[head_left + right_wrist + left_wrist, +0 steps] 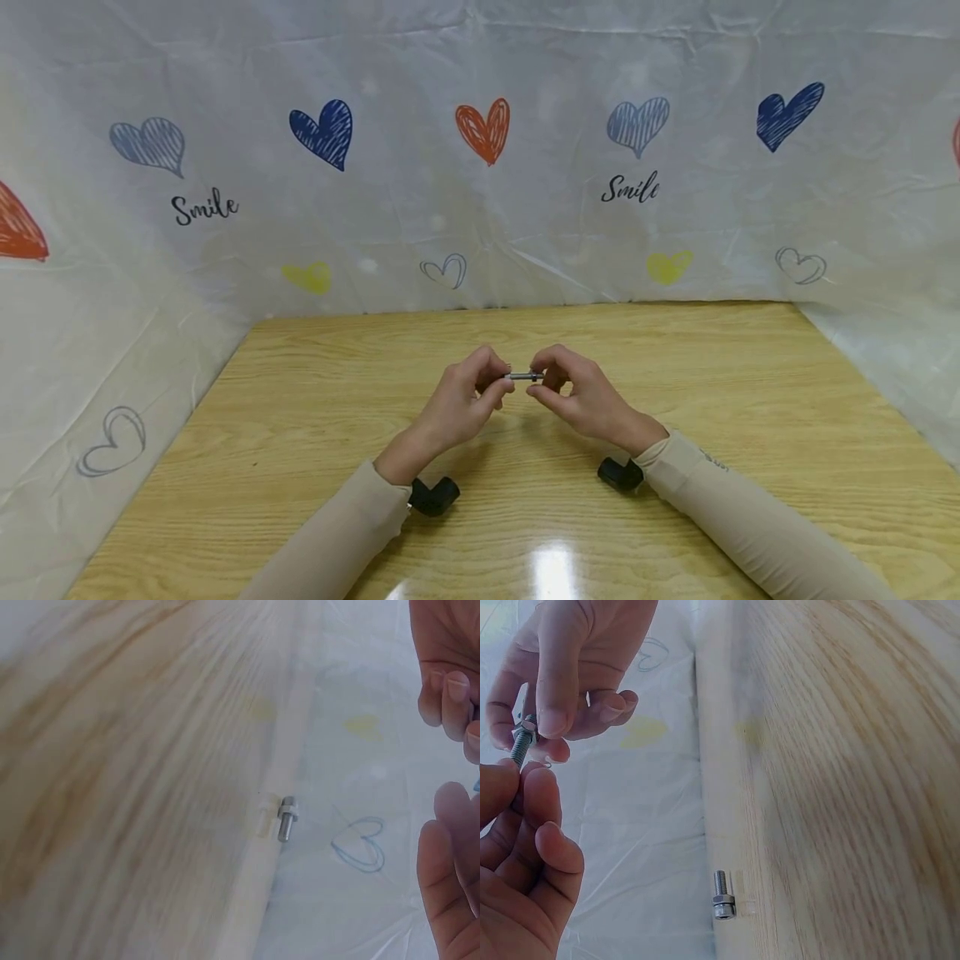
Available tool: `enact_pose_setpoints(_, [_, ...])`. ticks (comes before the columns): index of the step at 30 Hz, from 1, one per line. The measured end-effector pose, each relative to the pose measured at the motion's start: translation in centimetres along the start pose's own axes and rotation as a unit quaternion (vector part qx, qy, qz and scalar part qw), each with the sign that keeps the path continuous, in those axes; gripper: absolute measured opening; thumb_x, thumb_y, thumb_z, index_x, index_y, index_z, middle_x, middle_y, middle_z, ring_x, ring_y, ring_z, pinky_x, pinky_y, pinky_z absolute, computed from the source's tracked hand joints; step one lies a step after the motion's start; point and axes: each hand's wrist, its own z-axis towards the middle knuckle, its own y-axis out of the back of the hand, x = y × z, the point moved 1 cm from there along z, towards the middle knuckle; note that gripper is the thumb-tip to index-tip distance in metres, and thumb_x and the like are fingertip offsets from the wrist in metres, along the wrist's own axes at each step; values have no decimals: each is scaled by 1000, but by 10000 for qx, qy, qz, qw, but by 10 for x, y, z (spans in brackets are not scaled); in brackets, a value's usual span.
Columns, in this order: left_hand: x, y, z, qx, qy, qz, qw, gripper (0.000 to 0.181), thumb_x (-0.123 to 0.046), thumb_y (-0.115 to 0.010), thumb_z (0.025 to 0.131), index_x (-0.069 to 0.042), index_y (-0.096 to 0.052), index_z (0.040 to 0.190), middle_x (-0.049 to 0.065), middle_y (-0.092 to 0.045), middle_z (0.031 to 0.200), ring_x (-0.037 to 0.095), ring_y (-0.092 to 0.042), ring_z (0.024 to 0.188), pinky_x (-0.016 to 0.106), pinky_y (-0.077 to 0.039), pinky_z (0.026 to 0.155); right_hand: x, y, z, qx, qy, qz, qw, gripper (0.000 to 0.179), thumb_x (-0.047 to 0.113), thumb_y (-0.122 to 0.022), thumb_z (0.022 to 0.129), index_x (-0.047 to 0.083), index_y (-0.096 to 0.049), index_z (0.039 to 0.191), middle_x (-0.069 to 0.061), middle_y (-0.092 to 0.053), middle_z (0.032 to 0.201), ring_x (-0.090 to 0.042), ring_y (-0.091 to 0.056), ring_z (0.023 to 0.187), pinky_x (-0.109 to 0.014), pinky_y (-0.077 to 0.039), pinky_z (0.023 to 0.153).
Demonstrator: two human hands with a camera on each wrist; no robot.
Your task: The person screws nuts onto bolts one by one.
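In the head view, my left hand point(465, 400) pinches one end of a small metal bolt point(519, 377) between thumb and fingers, holding it level above the table. My right hand point(585, 392) is curled about the other end, thumb and index finger at the nut point(534, 376). The left wrist view shows the bolt's threaded shank point(521, 748) coming out of the left fingertips point(540, 787), with the nut near its far end beside the right thumb. Right wrist view: fingers of both hands lie at the right edge, the bolt mostly hidden.
A bolt with a nut point(722, 898) stands on the wooden table point(840, 787) in the left wrist view; a bolt with a nut point(287, 817) also shows in the right wrist view. A white cloth point(390, 225) with printed hearts borders the table's back and sides.
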Motion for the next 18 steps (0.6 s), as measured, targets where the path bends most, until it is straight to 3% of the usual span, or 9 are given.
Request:
enact_pose_setpoints(9, [0, 0, 0, 25, -52, 21, 10000, 6, -5, -59, 94, -6, -55, 98, 0, -60, 79, 27, -58, 58, 25, -45, 49, -4, 0, 0, 8, 252, -7, 9997, 18, 3, -64, 91, 11, -57, 105, -1, -60, 92, -8, -56, 64, -25, -47, 58])
enact_pose_setpoints(18, [-3, 1, 0, -14, 8, 26, 10000, 7, -4, -60, 94, -7, -55, 97, 0, -61, 80, 27, -58, 58, 26, -45, 48, -3, 2, 1, 58, -11, -156, 9999, 10, 2, -65, 90, 6, -62, 98, -2, -58, 87, -15, -53, 67, -30, -48, 61])
